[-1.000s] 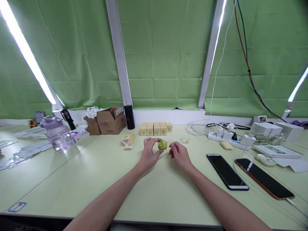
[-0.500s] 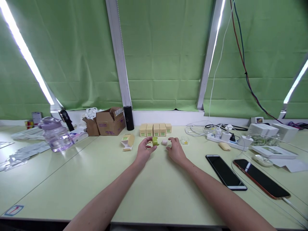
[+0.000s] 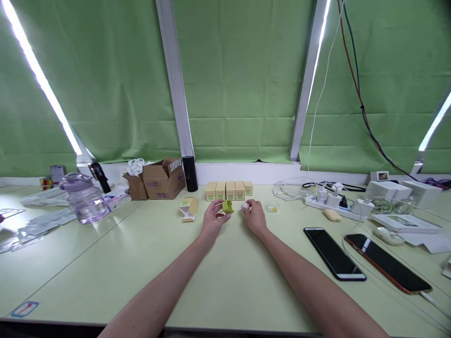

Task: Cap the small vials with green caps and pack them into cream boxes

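Note:
A small green cup-shaped piece point(image 3: 227, 206) is held between the thumb and fingers of my left hand point(image 3: 212, 219), its hollow side partly showing. My right hand point(image 3: 255, 218) pinches a small pale pinkish-white piece point(image 3: 245, 205) at its fingertips, a short gap from the green piece. Just right of that hand sits a small clear dish point(image 3: 272, 206) with something yellow in it. Left of my left hand lies an opened tan carton point(image 3: 189, 209). Behind both hands stand several small tan boxes point(image 3: 230, 191) in a row.
At the left are a purple-lidded water jug point(image 3: 84, 199), a brown cardboard box point(image 3: 162, 180) and a black cylinder point(image 3: 190, 173). To the right lie a power strip point(image 3: 333, 206), two phones, a black one point(image 3: 334, 253) and an orange-cased one point(image 3: 387, 263), and white cables.
My right hand has closed on the pale piece, which lay on the table, and lifted it slightly. In my left hand the green piece has turned so its hollow shows more.

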Available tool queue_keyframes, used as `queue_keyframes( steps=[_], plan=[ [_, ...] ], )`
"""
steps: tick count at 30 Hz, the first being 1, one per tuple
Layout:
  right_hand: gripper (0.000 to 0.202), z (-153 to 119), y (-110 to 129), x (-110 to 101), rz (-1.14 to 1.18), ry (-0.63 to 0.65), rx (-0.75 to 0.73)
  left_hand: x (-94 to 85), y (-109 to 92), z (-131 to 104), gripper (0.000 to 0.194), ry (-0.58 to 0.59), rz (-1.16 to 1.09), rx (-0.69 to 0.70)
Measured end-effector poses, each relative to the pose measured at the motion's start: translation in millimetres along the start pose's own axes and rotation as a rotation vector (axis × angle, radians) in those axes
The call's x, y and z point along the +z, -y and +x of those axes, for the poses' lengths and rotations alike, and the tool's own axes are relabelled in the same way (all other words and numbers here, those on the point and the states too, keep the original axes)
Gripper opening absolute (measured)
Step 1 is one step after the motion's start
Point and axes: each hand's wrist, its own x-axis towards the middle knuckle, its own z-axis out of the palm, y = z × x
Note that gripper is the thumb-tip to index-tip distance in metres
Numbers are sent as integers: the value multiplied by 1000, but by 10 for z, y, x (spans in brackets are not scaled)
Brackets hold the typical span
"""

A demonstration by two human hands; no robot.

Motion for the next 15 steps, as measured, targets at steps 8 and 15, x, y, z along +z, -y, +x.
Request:
queue_keyframes(
  steps=[8,15],
  plan=[
    [37,-210,56,-307,591,151,227,38,-12,-23,55,39,108,49],
    [32,-505,187,-423,1048,301,346,48,4,-39,53,66,169,81]
  ],
)
